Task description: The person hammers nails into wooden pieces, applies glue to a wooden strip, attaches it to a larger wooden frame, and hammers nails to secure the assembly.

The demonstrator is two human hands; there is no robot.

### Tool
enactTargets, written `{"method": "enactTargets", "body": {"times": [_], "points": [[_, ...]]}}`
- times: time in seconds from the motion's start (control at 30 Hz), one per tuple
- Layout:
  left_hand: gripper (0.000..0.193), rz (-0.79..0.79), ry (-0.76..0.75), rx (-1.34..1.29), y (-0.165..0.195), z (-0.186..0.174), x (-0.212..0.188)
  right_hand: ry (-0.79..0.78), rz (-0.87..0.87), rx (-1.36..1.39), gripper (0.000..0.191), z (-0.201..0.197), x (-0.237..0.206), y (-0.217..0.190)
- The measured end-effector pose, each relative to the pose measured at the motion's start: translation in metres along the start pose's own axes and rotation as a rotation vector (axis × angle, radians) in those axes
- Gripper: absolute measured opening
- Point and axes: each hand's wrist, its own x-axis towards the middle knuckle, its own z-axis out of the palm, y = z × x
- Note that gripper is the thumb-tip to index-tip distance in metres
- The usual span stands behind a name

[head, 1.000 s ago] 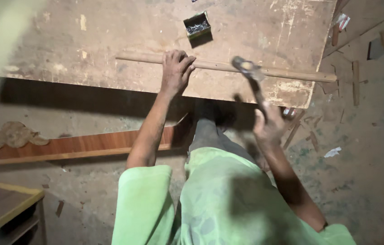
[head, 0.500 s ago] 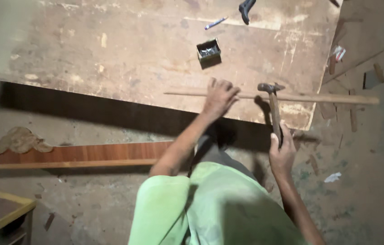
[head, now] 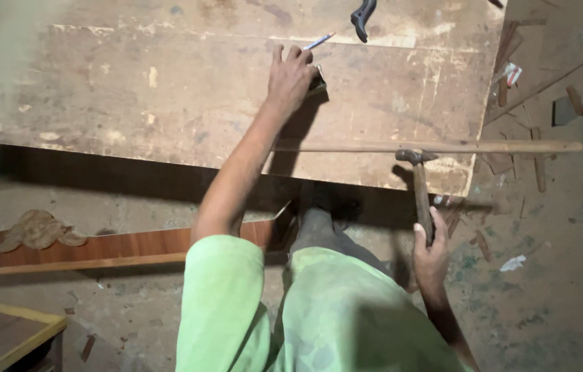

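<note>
My left hand [head: 290, 77] reaches out over the worn wooden worktop [head: 167, 103], its fingers curled over a small dark box [head: 317, 81] that it mostly hides. Whether it grips the box I cannot tell. My right hand [head: 430, 256] holds a hammer [head: 419, 193] by the end of its wooden handle, below the worktop's near edge. The metal hammer head rests against a long thin wooden strip [head: 443, 147] that lies along the worktop's near right edge and sticks out past its corner.
A blue pencil [head: 319, 42] and a dark tool handle [head: 363, 15] lie on the far part of the worktop. A reddish wooden board [head: 98, 249] with a carved ornament [head: 38, 229] lies on the floor at left. Wood scraps [head: 536, 162] litter the floor at right.
My left hand left the wooden strip and moved forward to the small dark box. My right hand lowered the hammer until its head met the strip. The view shifted, showing more of the worktop.
</note>
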Motion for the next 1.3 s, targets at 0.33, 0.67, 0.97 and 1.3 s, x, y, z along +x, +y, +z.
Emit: {"method": "enactTargets", "body": {"times": [0.33, 0.67, 0.97, 1.3], "points": [[0.016, 0.131, -0.038, -0.095, -0.019, 0.001, -0.006, -0.006, -0.065, -0.005, 0.044, 0.006, -0.012, -0.001], [0.008, -0.164, 0.16, -0.47, -0.005, -0.018, -0.023, -0.072, 0.015, -0.02, 0.045, 0.007, -0.017, 0.008], [0.015, -0.318, 0.297, -0.809, -0.001, -0.01, -0.03, -0.126, 0.029, -0.041, 0.048, 0.011, -0.005, 0.004], [0.012, -0.563, 0.138, -1.024, 0.067, -0.01, -0.102, -0.134, -0.019, -0.032, 0.05, 0.012, -0.006, 0.016]]}}
